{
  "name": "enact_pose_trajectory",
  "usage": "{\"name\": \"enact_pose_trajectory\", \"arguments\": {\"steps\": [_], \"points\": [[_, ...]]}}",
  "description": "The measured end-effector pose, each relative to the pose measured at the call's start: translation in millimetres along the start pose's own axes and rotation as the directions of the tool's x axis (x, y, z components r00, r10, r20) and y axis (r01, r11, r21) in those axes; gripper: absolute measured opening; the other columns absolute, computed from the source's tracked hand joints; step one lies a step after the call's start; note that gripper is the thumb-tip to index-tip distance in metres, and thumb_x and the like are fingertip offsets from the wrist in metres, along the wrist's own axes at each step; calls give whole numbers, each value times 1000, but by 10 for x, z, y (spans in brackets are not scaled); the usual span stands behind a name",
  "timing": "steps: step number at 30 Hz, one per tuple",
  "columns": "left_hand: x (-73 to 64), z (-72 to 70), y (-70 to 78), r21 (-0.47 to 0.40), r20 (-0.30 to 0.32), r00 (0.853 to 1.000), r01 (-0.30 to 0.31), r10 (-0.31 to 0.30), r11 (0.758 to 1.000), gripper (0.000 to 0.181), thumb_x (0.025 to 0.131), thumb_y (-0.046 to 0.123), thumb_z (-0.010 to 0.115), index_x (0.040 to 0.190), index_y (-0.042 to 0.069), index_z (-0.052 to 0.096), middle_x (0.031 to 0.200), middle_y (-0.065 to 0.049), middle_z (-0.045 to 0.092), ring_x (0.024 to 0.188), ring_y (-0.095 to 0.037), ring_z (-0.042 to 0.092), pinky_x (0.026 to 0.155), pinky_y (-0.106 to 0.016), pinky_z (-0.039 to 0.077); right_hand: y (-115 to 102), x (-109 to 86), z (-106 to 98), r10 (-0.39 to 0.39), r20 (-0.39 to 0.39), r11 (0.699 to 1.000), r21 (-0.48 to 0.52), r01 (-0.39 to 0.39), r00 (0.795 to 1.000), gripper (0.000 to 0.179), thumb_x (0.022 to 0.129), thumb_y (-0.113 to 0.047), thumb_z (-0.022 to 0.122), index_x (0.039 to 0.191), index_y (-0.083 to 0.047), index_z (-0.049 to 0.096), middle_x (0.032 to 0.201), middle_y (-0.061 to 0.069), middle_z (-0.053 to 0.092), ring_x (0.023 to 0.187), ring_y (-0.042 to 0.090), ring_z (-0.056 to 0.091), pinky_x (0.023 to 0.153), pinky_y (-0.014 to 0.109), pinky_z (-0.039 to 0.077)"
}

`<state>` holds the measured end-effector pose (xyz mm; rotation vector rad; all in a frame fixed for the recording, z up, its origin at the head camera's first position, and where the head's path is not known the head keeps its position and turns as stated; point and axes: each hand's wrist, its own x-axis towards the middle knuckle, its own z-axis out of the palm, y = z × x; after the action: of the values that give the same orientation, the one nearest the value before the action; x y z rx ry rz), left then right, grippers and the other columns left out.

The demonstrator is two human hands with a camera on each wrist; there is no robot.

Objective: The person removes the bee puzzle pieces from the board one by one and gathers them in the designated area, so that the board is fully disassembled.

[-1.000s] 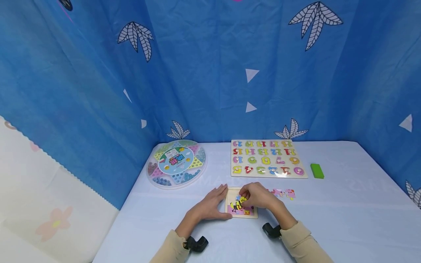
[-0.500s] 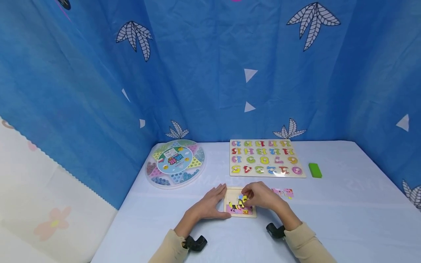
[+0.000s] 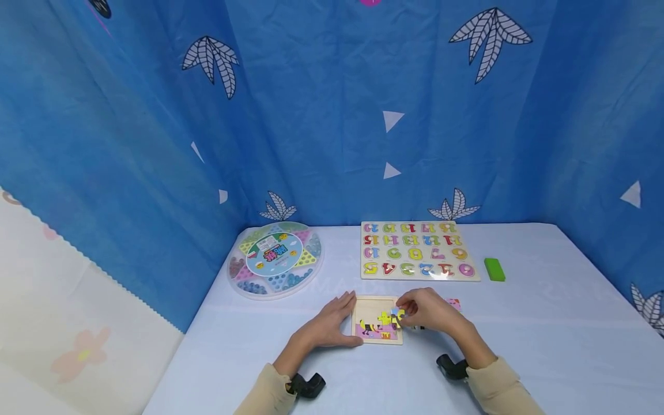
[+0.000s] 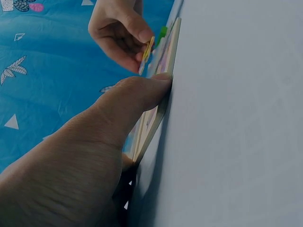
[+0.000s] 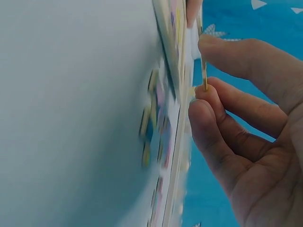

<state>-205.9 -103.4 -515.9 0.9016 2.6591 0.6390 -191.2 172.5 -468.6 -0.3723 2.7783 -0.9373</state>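
Observation:
A small square wooden puzzle tray (image 3: 369,305) lies on the table, with pink and yellow bee pieces (image 3: 369,330) along its near part and bare wood at the back. My left hand (image 3: 329,327) is spread against its left side, fingers straight at the far corner and thumb (image 4: 154,90) on the near corner. Over the tray's right edge, my right hand (image 3: 429,312) pinches a thin yellow and blue puzzle piece (image 5: 204,71) between thumb and fingertips, raised above the tray. Several loose puzzle pieces (image 5: 147,120) lie to the tray's right, partly hidden under the right hand.
Behind the tray lies a number puzzle board (image 3: 415,253), with a green block (image 3: 494,270) to its right. A round marble game box (image 3: 275,262) sits at the back left. A blue curtain (image 3: 332,115) hangs behind the table.
My right hand has moved right with the pinched piece, from over the tray's middle to its right edge. A yellow piece now shows in the middle of the tray. My left hand stays put.

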Motion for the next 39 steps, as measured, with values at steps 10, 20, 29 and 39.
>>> {"name": "enact_pose_trajectory", "arguments": {"steps": [10,20,29,39], "points": [[9,7,-7,-1,1,1000,13,-13,1000,103,80,59,69,156,9,21,165,-2,17,153,-20,14,125,-40,17,277,-186,-191,22,-31,1000,-3,-22,999,38,70,-14,86,104,-5,73,82,-4,64,74,11,54,63,18,51],[-2,-19,5,-12,13,1000,11,-11,1000,103,80,60,68,156,10,19,165,-1,15,153,-19,13,125,-41,16,481,-344,-336,25,-38,999,-36,-26,999,37,69,-13,86,102,-3,73,80,-2,64,74,12,54,62,18,50],[-13,-26,15,-15,7,1000,21,-21,1000,103,80,60,68,156,11,19,165,-1,16,153,-19,13,125,-41,16,550,-364,-339,79,1,997,-23,-79,997,33,69,-12,86,99,-6,73,81,-2,63,75,13,53,62,20,49],[-10,-8,16,-15,7,1000,16,-16,1000,103,80,60,68,156,11,19,165,-1,16,153,-20,13,125,-41,16,572,-367,-328,117,13,991,-72,-116,993,35,68,-11,87,99,-6,74,81,-3,63,75,14,52,64,20,50]]}}
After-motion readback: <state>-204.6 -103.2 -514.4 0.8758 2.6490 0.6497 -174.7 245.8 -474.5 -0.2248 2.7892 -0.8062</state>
